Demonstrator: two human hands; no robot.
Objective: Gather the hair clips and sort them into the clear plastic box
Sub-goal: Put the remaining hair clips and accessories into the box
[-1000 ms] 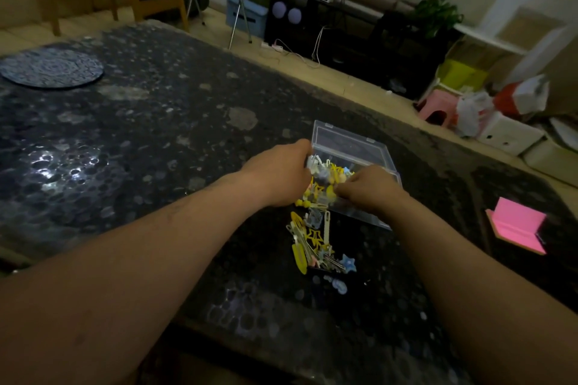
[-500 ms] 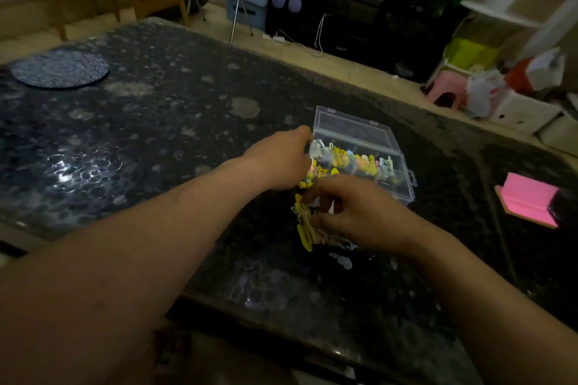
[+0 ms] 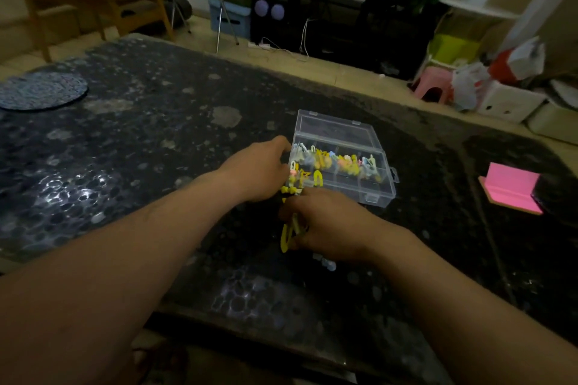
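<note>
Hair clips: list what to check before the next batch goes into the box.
1. Lid open: ok, it lies back behind the box.
2. Room in box: ok, the near row looks mostly bare; the far-row clips sit behind it.
3. Right hand has a grip: ok, its fingers curl round yellow clips.
4. Left hand holding anything: cannot tell; it sits at the box's left end over a clip pile.
5. Table cleared: not ok, pale blue clips lie by the right hand.
</note>
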